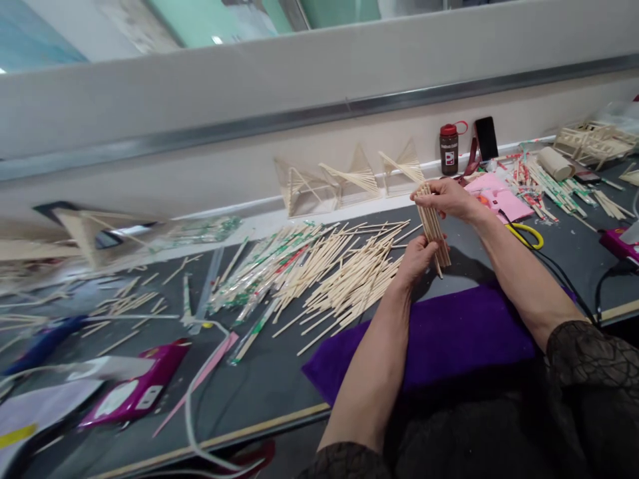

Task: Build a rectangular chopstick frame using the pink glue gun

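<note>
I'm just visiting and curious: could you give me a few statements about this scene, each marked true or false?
1. The left hand and the right hand both hold the bundle of wooden sticks. True.
2. The purple cloth hangs on the wall. False: it lies on the table.
3. The water bottle has a red lid. True.
4. The smartphone lies face down under the loose sticks. False: it stands propped up near the bottle.
</note>
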{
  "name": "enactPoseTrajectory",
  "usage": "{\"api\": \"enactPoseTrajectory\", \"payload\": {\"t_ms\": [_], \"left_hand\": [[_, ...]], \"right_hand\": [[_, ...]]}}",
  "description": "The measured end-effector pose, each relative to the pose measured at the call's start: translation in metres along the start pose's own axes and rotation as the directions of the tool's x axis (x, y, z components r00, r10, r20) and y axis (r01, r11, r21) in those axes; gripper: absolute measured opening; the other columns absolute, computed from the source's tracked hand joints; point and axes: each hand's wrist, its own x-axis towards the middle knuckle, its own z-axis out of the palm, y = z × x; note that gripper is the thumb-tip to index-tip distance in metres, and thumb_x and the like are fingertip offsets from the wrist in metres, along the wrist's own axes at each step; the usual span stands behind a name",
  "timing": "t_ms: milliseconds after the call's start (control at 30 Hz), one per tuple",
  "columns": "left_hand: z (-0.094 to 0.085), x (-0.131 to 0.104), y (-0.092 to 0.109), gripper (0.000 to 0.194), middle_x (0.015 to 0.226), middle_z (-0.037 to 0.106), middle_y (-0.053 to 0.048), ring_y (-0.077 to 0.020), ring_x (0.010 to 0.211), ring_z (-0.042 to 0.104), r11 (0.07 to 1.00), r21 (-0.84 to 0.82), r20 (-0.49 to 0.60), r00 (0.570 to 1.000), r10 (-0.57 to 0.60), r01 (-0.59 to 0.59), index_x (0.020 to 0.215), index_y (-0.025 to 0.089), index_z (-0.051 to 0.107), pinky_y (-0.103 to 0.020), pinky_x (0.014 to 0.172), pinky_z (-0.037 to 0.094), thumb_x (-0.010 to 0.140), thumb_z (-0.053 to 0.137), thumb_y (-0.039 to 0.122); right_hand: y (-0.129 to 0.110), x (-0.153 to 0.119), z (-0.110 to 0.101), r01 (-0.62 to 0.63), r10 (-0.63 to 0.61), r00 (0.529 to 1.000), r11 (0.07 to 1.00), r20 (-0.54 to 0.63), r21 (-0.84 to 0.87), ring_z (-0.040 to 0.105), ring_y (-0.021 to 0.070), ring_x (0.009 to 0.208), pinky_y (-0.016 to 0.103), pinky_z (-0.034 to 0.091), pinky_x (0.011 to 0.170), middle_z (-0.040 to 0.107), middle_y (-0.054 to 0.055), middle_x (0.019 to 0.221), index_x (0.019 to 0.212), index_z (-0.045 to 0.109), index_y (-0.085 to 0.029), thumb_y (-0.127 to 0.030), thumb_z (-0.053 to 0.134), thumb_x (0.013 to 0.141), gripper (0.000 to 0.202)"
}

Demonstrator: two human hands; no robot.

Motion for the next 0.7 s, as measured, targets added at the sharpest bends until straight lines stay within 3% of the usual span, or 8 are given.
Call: {"api": "enactPoseTrajectory", "payload": {"t_ms": [100,233,367,467,600,700], "left_hand": [[-0.001,0.004,-0.002,0.023,0.076,0.071,-0.004,-0.017,0.069,0.068,0.999,0.0,0.009,0.999,0.035,-0.035,0.092,0.014,0.063,-0.032,0.073,0.055,0.077,0.072,0.029],[-0.002,0.007,-0.006,0.031,0.08,0.072,-0.005,-0.0186,0.072,0.069,0.993,0.005,0.006,0.993,0.115,-0.115,0.09,0.016,0.062,-0.033,0.073,0.055,0.075,0.076,0.04],[-0.001,0.006,-0.004,0.028,0.076,0.072,-0.006,-0.0201,0.069,0.067,0.967,0.188,0.02,0.985,0.171,-0.171,0.084,0.015,0.067,-0.033,0.069,0.053,0.077,0.075,0.042],[-0.001,0.004,0.003,0.026,0.079,0.073,-0.007,-0.0216,0.073,0.068,0.944,0.247,0.039,0.975,0.218,-0.221,0.084,0.015,0.07,-0.033,0.072,0.054,0.079,0.074,0.04],[-0.002,0.002,0.011,0.028,0.086,0.074,-0.008,-0.0222,0.083,0.068,0.915,0.237,0.102,0.945,0.312,-0.327,0.091,0.014,0.071,-0.032,0.078,0.055,0.081,0.073,0.04],[-0.002,0.002,0.009,0.026,0.083,0.073,-0.008,-0.0207,0.08,0.067,0.906,0.313,0.111,0.958,0.264,-0.286,0.086,0.015,0.072,-0.029,0.072,0.053,0.08,0.074,0.04]], "right_hand": [[0.009,-0.002,-0.003,0.012,-0.012,1.0,0.999,0.007,0.047,0.053,0.0119,0.063,0.025,0.04,0.048,0.06,-0.001,0.081,0.097,0.064,-0.02,-0.029,0.075,0.07,0.03],[0.025,-0.007,0.0,0.036,-0.023,0.994,0.991,-0.102,0.125,0.059,0.0177,0.084,0.03,0.05,0.067,0.062,0.003,0.1,0.109,0.059,-0.02,-0.032,0.082,0.06,0.055],[0.028,-0.019,0.015,0.024,-0.029,0.999,0.978,0.02,0.205,0.062,0.0207,0.092,0.037,0.05,0.087,0.068,0.006,0.098,0.098,0.063,-0.019,-0.039,0.081,0.066,0.041],[0.018,-0.027,0.025,-0.003,-0.027,0.995,0.956,0.099,0.294,0.063,0.0168,0.076,0.033,0.052,0.076,0.069,0.005,0.082,0.078,0.061,-0.018,-0.048,0.077,0.072,0.035],[0.006,-0.034,0.029,0.045,-0.08,0.993,0.933,0.084,0.356,0.062,0.0126,0.068,0.027,0.05,0.067,0.068,0.002,0.074,0.071,0.058,-0.018,-0.05,0.076,0.075,0.037],[0.011,-0.035,0.026,0.025,-0.061,0.994,0.939,0.094,0.344,0.061,0.0116,0.066,0.026,0.049,0.064,0.068,0.001,0.07,0.069,0.063,-0.016,-0.05,0.076,0.073,0.036]]}}
